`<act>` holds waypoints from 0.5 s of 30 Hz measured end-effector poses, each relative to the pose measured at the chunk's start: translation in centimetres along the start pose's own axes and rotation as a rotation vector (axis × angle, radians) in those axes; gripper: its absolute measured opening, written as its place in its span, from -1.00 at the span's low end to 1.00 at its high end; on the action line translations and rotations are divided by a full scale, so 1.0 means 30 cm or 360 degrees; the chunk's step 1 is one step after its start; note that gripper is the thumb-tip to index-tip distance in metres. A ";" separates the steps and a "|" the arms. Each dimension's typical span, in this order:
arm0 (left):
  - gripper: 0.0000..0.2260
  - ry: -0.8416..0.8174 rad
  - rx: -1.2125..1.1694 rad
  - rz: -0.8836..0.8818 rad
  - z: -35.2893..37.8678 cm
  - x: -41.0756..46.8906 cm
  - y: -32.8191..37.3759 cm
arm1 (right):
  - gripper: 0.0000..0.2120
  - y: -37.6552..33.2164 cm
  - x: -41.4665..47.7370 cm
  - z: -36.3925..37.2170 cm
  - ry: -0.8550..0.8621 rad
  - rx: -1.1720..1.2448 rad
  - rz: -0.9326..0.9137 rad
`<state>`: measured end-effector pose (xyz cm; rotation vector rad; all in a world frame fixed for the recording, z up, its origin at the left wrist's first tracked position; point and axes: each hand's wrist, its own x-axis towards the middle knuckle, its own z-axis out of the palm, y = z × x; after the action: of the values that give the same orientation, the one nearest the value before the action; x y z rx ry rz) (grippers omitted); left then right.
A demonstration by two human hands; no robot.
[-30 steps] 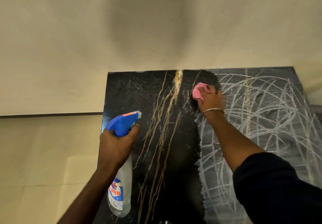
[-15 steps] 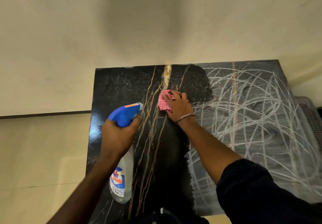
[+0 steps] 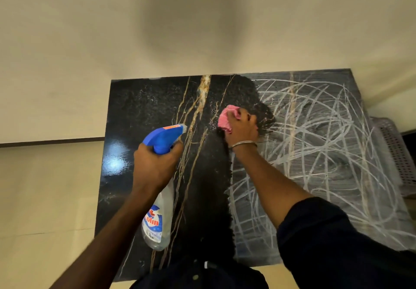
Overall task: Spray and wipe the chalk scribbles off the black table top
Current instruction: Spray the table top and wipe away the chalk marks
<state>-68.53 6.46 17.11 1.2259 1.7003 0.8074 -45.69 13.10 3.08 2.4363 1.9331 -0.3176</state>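
Chalk scribbles point(image 3: 315, 153), white and looping, across the right half of the black table top point(image 3: 139, 113), with the left half already wiped back to glossy dark stone with gold veins. Right hand point(image 3: 242, 129) curled round a bunched pink cloth point(image 3: 225, 117), pressing it down at the ragged border between clean and chalked, toward the far side of the slab. Marks a return: up near the far edge a second ago, swung left over the clean veined middle half a second ago, now back at the chalk's edge, with a dark bite cut into the scribbles just right of the knuckles. Suggests a back-and-forth wiping stroke working rightward, with roughly half the top yet to clear. Left hand point(image 3: 155, 165) wrapped round the neck of the spray bottle point(image 3: 157, 216), a finger by the blue trigger, nozzle aimed forward over the cleaned side, in much the same spot as before; no spray visible, and hard to tell whether resting on the top or held above it. Counted: one table top, one spray bottle, one cloth, two hands, one thin metal bangle point(image 3: 244, 143) on the right wrist, one dark sleeve point(image 3: 326, 232) on the right arm, one pale perforated basket point(image 3: 396, 149) just beyond the table's right edge
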 end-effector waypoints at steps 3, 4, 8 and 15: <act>-0.81 -0.0014 -0.0001 -0.0032 0.015 -0.012 0.000 | -0.35 -0.079 -0.068 0.029 -0.0110 -0.0078 -0.0391; -0.82 -0.0024 0.0003 -0.0030 0.019 -0.014 -0.001 | -0.34 -0.078 -0.079 0.037 -0.0127 -0.0102 -0.0476; -0.88 -0.0066 0.0026 0.0008 0.024 -0.018 -0.006 | -0.35 0.034 -0.065 0.027 -0.0106 -0.0143 -0.0377; -0.87 -0.0126 -0.0014 0.0073 -0.009 -0.024 -0.016 | -0.41 0.222 -0.046 0.005 0.0024 0.0056 0.0384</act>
<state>-68.87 5.61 16.99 1.2784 1.6086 0.7826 -39.58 10.19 2.40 2.6639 1.6267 -0.3287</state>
